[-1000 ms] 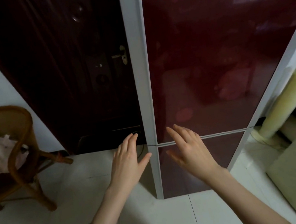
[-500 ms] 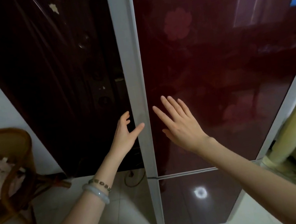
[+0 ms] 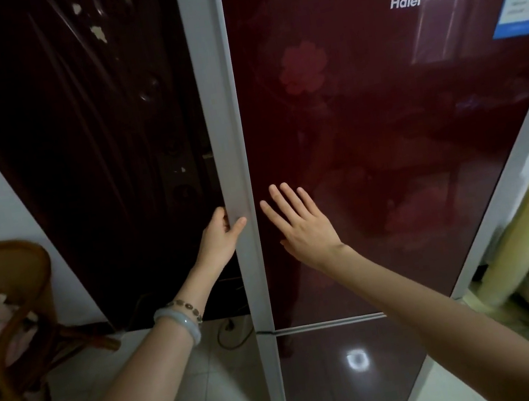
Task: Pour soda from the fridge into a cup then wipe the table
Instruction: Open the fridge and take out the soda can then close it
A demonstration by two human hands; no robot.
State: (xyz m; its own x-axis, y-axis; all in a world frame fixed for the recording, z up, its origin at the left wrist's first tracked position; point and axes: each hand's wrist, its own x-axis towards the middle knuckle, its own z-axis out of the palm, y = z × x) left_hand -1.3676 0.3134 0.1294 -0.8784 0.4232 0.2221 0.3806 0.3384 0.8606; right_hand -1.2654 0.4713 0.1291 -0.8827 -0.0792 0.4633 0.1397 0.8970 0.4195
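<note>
A tall dark red fridge [image 3: 387,153] with a glossy door and a grey left edge [image 3: 224,120] fills the middle and right of the head view; its door is closed. My left hand [image 3: 222,238] curls around that grey edge, thumb on the front and fingers behind it. My right hand [image 3: 301,222] is spread flat with fingers apart, on or just off the red door beside the edge. A lower door [image 3: 346,374] sits under a seam. No soda, cup or table is in view.
A dark brown door [image 3: 93,158] stands left of the fridge. A wicker chair [image 3: 13,309] with pale cloth on it is at the far left. A yellowish roll [image 3: 526,245] leans right of the fridge. A cable [image 3: 231,330] lies on the white tile floor.
Both hands rose from the seam above the lower door up along the upper door. My left hand went from open beside the grey edge to wrapped around it.
</note>
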